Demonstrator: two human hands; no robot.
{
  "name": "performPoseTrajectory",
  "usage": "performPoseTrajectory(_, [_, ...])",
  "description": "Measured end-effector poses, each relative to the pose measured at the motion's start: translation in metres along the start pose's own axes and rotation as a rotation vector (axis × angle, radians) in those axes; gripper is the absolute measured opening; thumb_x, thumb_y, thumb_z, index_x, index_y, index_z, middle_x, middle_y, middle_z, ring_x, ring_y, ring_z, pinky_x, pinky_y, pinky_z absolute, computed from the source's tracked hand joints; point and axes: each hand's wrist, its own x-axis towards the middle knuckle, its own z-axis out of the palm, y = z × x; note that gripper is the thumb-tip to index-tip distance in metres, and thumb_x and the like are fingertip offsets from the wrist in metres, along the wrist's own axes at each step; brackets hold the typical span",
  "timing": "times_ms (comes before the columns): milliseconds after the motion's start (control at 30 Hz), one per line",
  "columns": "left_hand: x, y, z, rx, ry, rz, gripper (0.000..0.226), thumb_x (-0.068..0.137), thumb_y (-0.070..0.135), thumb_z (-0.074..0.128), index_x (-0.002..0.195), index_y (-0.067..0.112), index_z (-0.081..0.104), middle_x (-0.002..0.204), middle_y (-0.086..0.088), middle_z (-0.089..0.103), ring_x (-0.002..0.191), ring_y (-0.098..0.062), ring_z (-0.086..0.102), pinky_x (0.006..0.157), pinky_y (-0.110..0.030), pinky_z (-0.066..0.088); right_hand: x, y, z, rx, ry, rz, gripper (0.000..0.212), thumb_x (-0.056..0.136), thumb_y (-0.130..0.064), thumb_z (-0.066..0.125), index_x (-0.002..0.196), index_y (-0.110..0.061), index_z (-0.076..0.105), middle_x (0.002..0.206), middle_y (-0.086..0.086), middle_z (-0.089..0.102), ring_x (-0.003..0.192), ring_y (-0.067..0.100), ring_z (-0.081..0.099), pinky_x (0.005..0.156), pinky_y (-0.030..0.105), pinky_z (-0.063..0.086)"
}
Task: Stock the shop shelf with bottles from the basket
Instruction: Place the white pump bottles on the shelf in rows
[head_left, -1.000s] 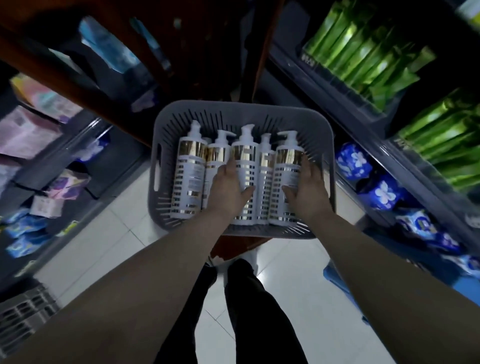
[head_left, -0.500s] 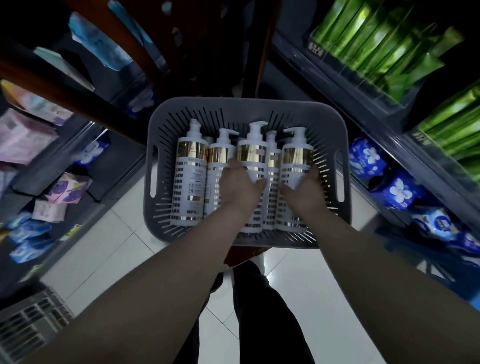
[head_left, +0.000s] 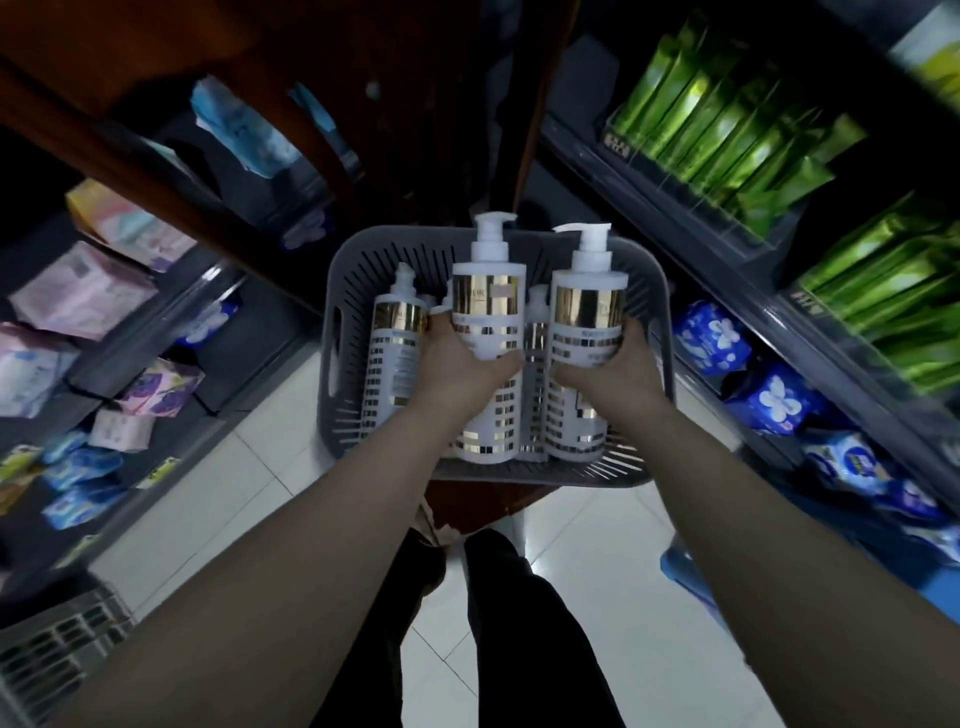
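Head view: the grey slotted basket (head_left: 344, 291) sits at 12 o'clock, ahead of the person's legs and above the white tiled floor (head_left: 249, 467). The left hand (head_left: 462, 366) grips the centre bottle (head_left: 488, 291) around its mid-body, fingers wrapped round the far side and thumb at the near side. The right hand (head_left: 621, 371) grips the right bottle (head_left: 587, 306) in the same manner. Both bottles are white with a gold band, stand upright with pump heads at 12 o'clock, and are just beside each other within the basket outline; whether their bases are clear of the basket floor cannot be determined. A third bottle (head_left: 397, 358) lies in the basket at 9 o'clock of the left hand. Green packets (head_left: 727, 124) fill the shelf at 2 o'clock, blue packs (head_left: 714, 338) lie at 3 o'clock, and pink packs (head_left: 83, 299) at 9 o'clock.
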Motion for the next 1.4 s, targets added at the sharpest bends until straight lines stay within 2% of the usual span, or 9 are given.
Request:
performPoseTrajectory(167, [-0.050, 0.066, -0.069, -0.098, -0.029, 0.118, 0.064, 0.078, 0.020, 0.078, 0.125, 0.024, 0.034, 0.101, 0.011, 0.059, 0.086, -0.005, 0.060, 0.074, -0.032, 0.051, -0.051, -0.079, -0.029, 0.031, -0.100, -0.119, 0.075, 0.069, -0.012, 0.084, 0.126, -0.024, 0.037, 0.097, -0.016, 0.058, 0.085, -0.001, 0.057, 0.077, 0.030, 0.049])
performPoseTrajectory(300, [-0.099, 0.116, -0.125, -0.130, 0.042, 0.200, 0.075, 0.074, 0.020, 0.080, 0.132, 0.022, 0.033, 0.104, 0.012, 0.060, 0.093, -0.005, 0.061, 0.086, -0.037, 0.051, -0.094, -0.150, -0.041, 0.052, -0.172, -0.217, 0.082, 0.059, -0.023, 0.086, 0.126, -0.028, 0.041, 0.103, -0.005, 0.066, 0.092, 0.016, 0.067, 0.082, 0.046, 0.056])
performPoseTrajectory(467, [-0.160, 0.163, -0.200, -0.212, 0.198, 0.299, 0.077, 0.068, 0.023, 0.084, 0.129, 0.021, 0.037, 0.104, 0.009, 0.063, 0.093, -0.007, 0.062, 0.087, -0.038, 0.051, -0.148, -0.243, -0.042, 0.143, -0.309, -0.368, 0.065, 0.069, -0.019, 0.085, 0.121, -0.023, 0.046, 0.107, -0.003, 0.068, 0.093, 0.013, 0.067, 0.083, 0.038, 0.056])
performPoseTrajectory(633, [-0.216, 0.191, -0.275, -0.320, 0.367, 0.354, 0.058, 0.074, 0.024, 0.081, 0.118, 0.021, 0.042, 0.103, 0.004, 0.066, 0.092, -0.015, 0.066, 0.080, -0.039, 0.054, -0.196, -0.323, -0.024, 0.125, -0.429, -0.518, 0.073, 0.066, -0.026, 0.086, 0.126, -0.022, 0.045, 0.114, -0.002, 0.066, 0.098, 0.017, 0.067, 0.089, 0.043, 0.053])
performPoseTrajectory(867, [-0.287, 0.193, -0.373, -0.392, 0.566, 0.432, 0.062, 0.076, 0.033, 0.078, 0.124, 0.019, 0.041, 0.106, -0.001, 0.065, 0.080, -0.013, 0.065, 0.060, -0.029, 0.052, -0.268, -0.409, 0.029, 0.060, -0.499, -0.711, 0.072, 0.062, -0.026, 0.088, 0.119, -0.023, 0.044, 0.111, -0.003, 0.062, 0.097, 0.018, 0.064, 0.090, 0.046, 0.052])
performPoseTrajectory(967, [-0.314, 0.183, -0.413, -0.407, 0.640, 0.451, 0.059, 0.072, 0.031, 0.080, 0.118, 0.021, 0.043, 0.104, -0.001, 0.067, 0.087, -0.020, 0.068, 0.070, -0.040, 0.057, -0.301, -0.438, 0.058, 0.040, -0.557, -0.784, 0.069, 0.064, -0.027, 0.087, 0.118, -0.026, 0.045, 0.110, -0.005, 0.063, 0.097, 0.017, 0.064, 0.089, 0.046, 0.053])
performPoseTrajectory(1100, [-0.347, 0.168, -0.465, -0.434, 0.732, 0.455, 0.058, 0.075, 0.028, 0.079, 0.117, 0.020, 0.040, 0.101, 0.001, 0.065, 0.089, -0.019, 0.067, 0.073, -0.038, 0.055, -0.341, -0.469, 0.100, 0.057, -0.633, -0.892, 0.055, 0.066, -0.022, 0.086, 0.108, -0.028, 0.051, 0.106, -0.003, 0.067, 0.095, 0.018, 0.067, 0.087, 0.045, 0.055])
performPoseTrajectory(1233, [-0.371, 0.150, -0.520, -0.423, 0.808, 0.485, 0.062, 0.071, 0.028, 0.081, 0.119, 0.018, 0.043, 0.104, 0.001, 0.067, 0.091, -0.018, 0.068, 0.082, -0.043, 0.056, -0.378, -0.496, 0.148, 0.071, -0.691, -0.974, 0.062, 0.066, -0.022, 0.085, 0.116, -0.025, 0.050, 0.107, -0.003, 0.067, 0.096, 0.017, 0.067, 0.088, 0.045, 0.054])
performPoseTrajectory(1400, [-0.390, 0.128, -0.580, -0.387, 0.887, 0.527, 0.062, 0.069, 0.032, 0.082, 0.118, 0.020, 0.046, 0.104, 0.001, 0.068, 0.090, -0.017, 0.068, 0.078, -0.042, 0.058, -0.412, -0.526, 0.206, 0.088, -0.720, -1.044, 0.063, 0.060, -0.028, 0.087, 0.113, -0.029, 0.053, 0.107, -0.006, 0.069, 0.096, 0.016, 0.069, 0.088, 0.046, 0.054])
